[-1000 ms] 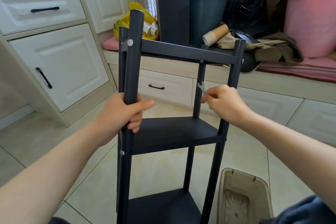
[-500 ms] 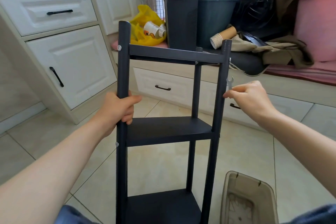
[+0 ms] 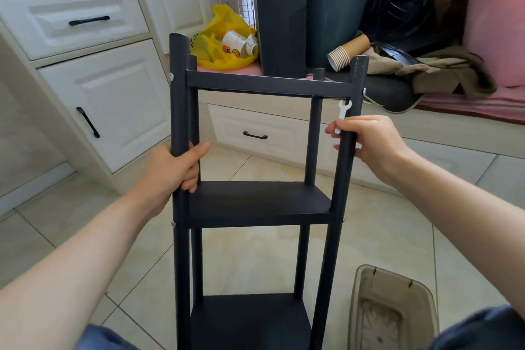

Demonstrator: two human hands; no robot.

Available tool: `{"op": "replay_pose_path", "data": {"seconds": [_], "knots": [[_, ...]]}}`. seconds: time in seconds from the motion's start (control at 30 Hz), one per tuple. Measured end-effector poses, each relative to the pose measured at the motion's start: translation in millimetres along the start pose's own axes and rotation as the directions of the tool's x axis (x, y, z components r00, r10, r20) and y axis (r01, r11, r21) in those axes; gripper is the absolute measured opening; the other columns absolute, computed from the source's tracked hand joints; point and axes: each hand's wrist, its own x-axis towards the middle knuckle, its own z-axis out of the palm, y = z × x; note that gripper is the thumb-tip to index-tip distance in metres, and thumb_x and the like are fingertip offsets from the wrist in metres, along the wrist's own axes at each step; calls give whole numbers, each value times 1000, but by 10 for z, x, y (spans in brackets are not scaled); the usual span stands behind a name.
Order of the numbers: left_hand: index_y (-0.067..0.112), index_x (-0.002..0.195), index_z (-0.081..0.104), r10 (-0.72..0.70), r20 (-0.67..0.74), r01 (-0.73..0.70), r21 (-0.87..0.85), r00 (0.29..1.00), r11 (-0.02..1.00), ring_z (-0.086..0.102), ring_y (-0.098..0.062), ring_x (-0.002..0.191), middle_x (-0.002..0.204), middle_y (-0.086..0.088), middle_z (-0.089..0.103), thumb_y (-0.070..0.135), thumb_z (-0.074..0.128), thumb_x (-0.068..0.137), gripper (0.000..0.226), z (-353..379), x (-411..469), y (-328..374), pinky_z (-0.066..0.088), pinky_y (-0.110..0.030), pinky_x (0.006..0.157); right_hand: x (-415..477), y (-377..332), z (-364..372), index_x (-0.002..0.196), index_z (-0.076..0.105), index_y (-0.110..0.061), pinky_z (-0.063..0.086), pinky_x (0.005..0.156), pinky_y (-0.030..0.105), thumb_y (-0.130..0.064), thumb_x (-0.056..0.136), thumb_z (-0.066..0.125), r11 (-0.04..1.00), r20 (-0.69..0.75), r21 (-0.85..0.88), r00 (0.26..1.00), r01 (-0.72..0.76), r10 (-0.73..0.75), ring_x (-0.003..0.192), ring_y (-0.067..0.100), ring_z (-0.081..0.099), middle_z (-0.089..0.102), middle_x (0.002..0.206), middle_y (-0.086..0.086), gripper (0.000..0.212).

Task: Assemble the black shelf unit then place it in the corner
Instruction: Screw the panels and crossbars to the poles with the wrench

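moved: right hand [image 3: 369, 142], from just beside the front-right post [image 3: 358, 74] 0.5 s ago to wrapped round it; shelf unit [image 3: 255, 202], from slightly turned to square-on.
left hand [image 3: 173, 170]: curled round the front-left post [image 3: 179, 94], between the top and middle shelves.
right hand: curled round the front-right post just under the top shelf, with a small white wrench [image 3: 343, 111] pinched against it, open end up.
shelf unit: upright over the tiled floor [image 3: 250, 258], directly ahead, foot out of view; 3 shelves and 4 posts joined, bolt heads [image 3: 170, 75] showing at the joints.
step: probably the end of assembly and the start of the carry; tightness of the bolts not readable from here.
next: likely a level lift with both hands, then a walk to the corner; which corner, cannot tell.
care: wrench better set down first, perhaps in the plastic bin [image 3: 356, 315] just beside the base; bin itself easy to knock on the way out.
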Motion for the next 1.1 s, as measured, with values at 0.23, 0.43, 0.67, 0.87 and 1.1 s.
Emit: {"op": "replay_pose_path", "data": {"seconds": [0.23,0.43,0.67,0.87,1.1], "knots": [[18,71,49,21,-142,-8,90,990,996,42,-12,45,49,5,40,41,66,97,38,-106,130,-168,48,-28,54,-62,-18,126,67,77,-9,51,82,40,-9,94,59,997,10,22,997,80,-80,82,22,57,71,75,0,33],[17,81,55,8,-245,13,85,969,996,50,-6,48,51,11,48,42,64,98,32,-237,199,-305,52,-33,67,-294,-227,273,58,75,-18,46,81,39,-8,93,58,983,119,68,977,172,-179,89,25,55,69,74,-1,40],[20,96,59,-43,-368,55,22,929,998,54,-15,67,71,3,56,34,63,100,15,-291,270,-359,50,-36,77,-533,-356,475,61,75,-17,39,80,41,-14,89,63,969,215,146,949,201,-229,87,26,48,52,90,14,30],[23,122,48,-5,-370,31,66,929,997,56,-13,83,97,6,54,20,51,106,17,-259,293,-297,44,-35,83,-607,-379,583,62,76,-19,43,93,37,-11,93,60,971,262,147,940,187,-220,97,17,56,60,92,1,36],[16,156,19,-88,-375,143,121,923,982,40,-27,135,152,-4,33,9,56,101,67,-205,286,-184,37,-41,112,-585,-438,583,69,78,-13,42,88,33,-17,86,64,977,374,179,910,120,-180,98,4,60,62,102,-6,22]]}}
